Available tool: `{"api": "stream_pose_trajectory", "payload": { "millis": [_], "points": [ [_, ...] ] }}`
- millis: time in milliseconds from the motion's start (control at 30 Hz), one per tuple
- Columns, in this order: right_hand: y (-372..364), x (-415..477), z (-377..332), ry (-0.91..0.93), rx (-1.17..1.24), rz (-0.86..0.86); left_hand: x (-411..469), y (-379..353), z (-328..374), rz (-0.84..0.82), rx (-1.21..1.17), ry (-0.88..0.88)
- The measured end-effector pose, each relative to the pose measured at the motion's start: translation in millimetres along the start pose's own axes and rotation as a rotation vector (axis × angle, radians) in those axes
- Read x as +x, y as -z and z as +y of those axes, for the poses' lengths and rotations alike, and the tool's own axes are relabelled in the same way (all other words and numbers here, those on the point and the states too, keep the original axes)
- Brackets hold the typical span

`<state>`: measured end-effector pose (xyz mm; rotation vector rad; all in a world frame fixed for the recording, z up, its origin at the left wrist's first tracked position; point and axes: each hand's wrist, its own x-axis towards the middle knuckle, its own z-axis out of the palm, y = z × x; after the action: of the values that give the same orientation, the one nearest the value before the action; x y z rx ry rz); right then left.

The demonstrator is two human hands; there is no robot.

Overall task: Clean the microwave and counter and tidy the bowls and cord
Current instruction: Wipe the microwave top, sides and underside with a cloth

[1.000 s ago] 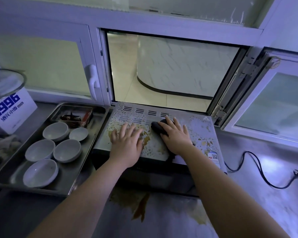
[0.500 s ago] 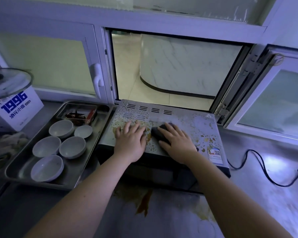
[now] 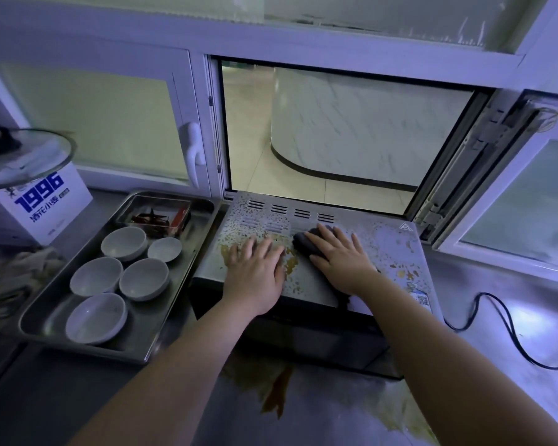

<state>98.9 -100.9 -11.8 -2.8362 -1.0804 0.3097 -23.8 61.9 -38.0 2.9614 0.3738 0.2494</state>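
Observation:
The microwave [image 3: 384,249] stands on the steel counter under the open window, its top spattered with brown stains. My left hand [image 3: 255,275] lies flat on the top, fingers spread, holding nothing. My right hand [image 3: 342,259] presses down on a dark cloth [image 3: 305,241] near the vent slots. Several white bowls [image 3: 144,280] sit in a metal tray [image 3: 174,313] left of the microwave. The black cord [image 3: 503,329] trails loose on the counter to the right. A brown spill [image 3: 277,394] stains the counter in front of the microwave.
A white box marked 1996 [image 3: 42,204] with a glass lid [image 3: 23,159] on it stands at far left, rags [image 3: 10,281] beside it. A clear container of dried chillies [image 3: 157,217] lies at the tray's back. A window sash [image 3: 509,201] hangs open on the right.
My right hand and the cloth slid toward me on the microwave top, then back toward the vents. My left hand stayed flat in place. The view shifted slightly.

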Motion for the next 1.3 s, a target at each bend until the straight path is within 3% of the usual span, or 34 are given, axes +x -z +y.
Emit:
{"api": "stream_pose_trajectory", "payload": {
  "millis": [267, 600, 833, 967, 1300],
  "points": [
    [10.3, 57.4, -0.5, -0.136, 0.005, 0.045, 0.5, 1.6, 0.4, 0.003, -0.061, 0.008],
    [-7.6, -47.7, -12.6, 0.068, 0.015, 0.016, 2.3, 1.7, -2.0, -0.008, -0.036, -0.005],
    [-7.7, -86.6, 11.3, 0.065, 0.019, -0.017, 12.2, 15.6, 8.6, -0.061, 0.024, -0.038],
    [-7.9, -80.9, 18.5, 0.029, 0.029, -0.018, 38.5, 16.7, 29.7, -0.086, 0.016, -0.128],
    [3.2, -4.6, 45.2, -0.127, 0.003, 0.04, 58.7, -10.8, 32.8, -0.206, 0.021, -0.095]
  ]
}}
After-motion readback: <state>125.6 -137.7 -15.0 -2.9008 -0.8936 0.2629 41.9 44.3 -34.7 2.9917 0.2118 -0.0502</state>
